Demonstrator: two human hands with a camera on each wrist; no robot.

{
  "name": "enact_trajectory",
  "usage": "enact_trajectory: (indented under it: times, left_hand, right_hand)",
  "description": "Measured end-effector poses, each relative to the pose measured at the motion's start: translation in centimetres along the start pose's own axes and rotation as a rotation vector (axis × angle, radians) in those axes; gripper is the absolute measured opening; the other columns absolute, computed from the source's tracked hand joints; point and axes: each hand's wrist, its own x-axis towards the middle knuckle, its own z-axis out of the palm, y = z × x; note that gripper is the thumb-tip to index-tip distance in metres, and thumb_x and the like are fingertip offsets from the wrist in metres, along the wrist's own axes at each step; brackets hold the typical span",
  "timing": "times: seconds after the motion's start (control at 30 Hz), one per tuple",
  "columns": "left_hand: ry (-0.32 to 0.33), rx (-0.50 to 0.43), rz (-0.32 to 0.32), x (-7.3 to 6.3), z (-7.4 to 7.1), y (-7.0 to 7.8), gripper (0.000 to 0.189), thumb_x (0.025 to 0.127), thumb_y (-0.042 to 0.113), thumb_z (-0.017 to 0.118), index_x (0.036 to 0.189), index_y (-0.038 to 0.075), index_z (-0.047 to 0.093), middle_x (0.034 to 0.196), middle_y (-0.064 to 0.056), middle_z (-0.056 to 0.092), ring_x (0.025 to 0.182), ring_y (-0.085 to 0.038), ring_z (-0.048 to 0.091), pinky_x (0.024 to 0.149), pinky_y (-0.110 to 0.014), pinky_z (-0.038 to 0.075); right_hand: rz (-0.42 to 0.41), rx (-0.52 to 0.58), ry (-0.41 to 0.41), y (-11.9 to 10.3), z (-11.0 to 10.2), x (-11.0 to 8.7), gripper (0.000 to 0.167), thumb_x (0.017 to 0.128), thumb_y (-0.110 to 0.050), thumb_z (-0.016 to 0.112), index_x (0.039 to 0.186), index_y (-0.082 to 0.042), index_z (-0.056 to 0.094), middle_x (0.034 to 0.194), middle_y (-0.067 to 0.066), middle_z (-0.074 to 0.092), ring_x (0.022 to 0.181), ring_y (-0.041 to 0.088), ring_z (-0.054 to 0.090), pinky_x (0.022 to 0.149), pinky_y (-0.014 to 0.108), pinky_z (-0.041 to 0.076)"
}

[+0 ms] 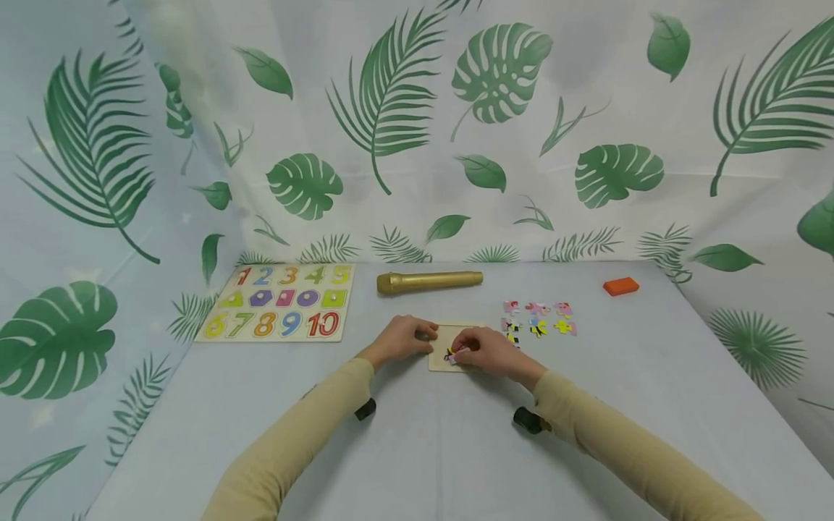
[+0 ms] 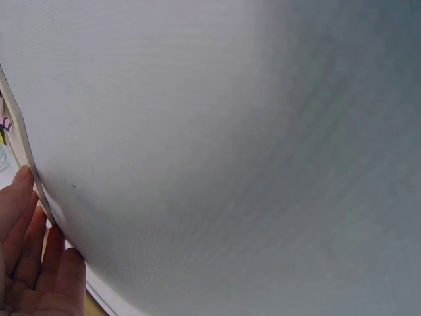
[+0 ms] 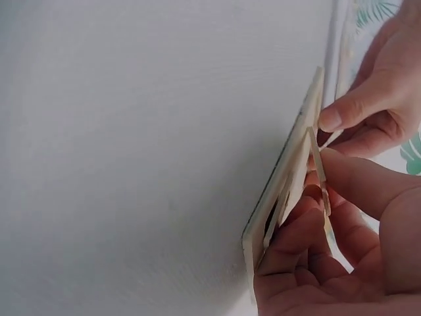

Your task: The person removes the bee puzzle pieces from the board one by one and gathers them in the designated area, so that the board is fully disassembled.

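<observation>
A small wooden puzzle tray [image 1: 449, 334] lies flat on the table between the hands. The left hand [image 1: 404, 338] rests against its left edge; in the left wrist view its nearly straight fingers [image 2: 49, 263] touch that rim. A pink puzzle piece [image 1: 462, 352] is pinched between thumb and fingers of the right hand [image 1: 491, 350], low over the tray. Seen from the right wrist, this thin piece [image 3: 318, 164] stands tilted above the tray [image 3: 279, 161]. Another piece with dark and yellow print [image 1: 449, 355] shows beside the right fingertips, partly hidden by them.
Loose puzzle pieces [image 1: 538, 327] lie in rows right of the tray, the nearest partly behind the right hand. A number and shape board [image 1: 274, 302] lies at the left. Behind the tray is a gold microphone [image 1: 430, 281]; an orange block [image 1: 621, 286] sits at the back right.
</observation>
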Motion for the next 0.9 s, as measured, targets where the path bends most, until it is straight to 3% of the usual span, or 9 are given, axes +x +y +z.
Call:
enact_trajectory:
  times: [0.17,0.3,0.47,0.67,0.9]
  left_hand:
    - [-0.004,0.011,0.001,0.0,-0.1,0.1,0.024,0.086,0.014,0.075,0.109,0.007,0.074,0.129,-0.003,0.064,0.124,-0.022,0.056,0.108,-0.036,0.04]
    - [-0.007,0.014,-0.003,0.1,-0.1,0.1,0.024,0.086,0.014,0.075,0.109,0.007,0.074,0.129,-0.003,0.064,0.124,-0.022,0.056,0.107,-0.036,0.04]
    - [-0.009,0.011,-0.014,0.1,0.0,0.1,0.024,0.086,0.014,0.075,0.109,0.008,0.074,0.129,-0.002,0.064,0.124,-0.022,0.056,0.108,-0.037,0.04]
    - [-0.001,0.015,-0.01,0.1,0.0,0.1,0.024,0.086,0.014,0.075,0.109,0.008,0.075,0.129,-0.003,0.064,0.123,-0.022,0.056,0.107,-0.036,0.04]
    - [0.001,0.01,-0.002,0.1,0.0,0.1,0.024,0.086,0.013,0.076,0.108,0.007,0.075,0.128,-0.004,0.065,0.123,-0.023,0.057,0.106,-0.037,0.041]
  right_hand:
    - [0.028,0.095,0.006,0.2,-0.2,-0.2,0.013,0.093,-0.017,0.065,0.103,-0.009,0.068,0.099,0.003,0.063,0.086,0.018,0.053,0.071,0.029,0.046]
    - [0.106,0.142,0.03,0.2,-0.6,-0.3,0.016,0.094,-0.024,0.066,0.104,-0.013,0.068,0.102,0.003,0.064,0.086,0.019,0.056,0.071,0.029,0.048]
    - [0.166,0.178,0.103,1.0,-1.8,-0.7,0.022,0.093,-0.031,0.067,0.107,-0.015,0.068,0.107,0.003,0.064,0.09,0.021,0.056,0.073,0.03,0.047]
    - [0.185,0.269,0.186,2.5,-4.1,-2.2,0.029,0.093,-0.028,0.069,0.114,-0.008,0.066,0.108,0.008,0.065,0.092,0.025,0.057,0.076,0.033,0.05]
    - [0.26,0.236,0.257,4.9,-6.3,-4.6,0.039,0.093,-0.034,0.067,0.121,-0.008,0.065,0.118,0.01,0.063,0.103,0.025,0.056,0.084,0.033,0.049]
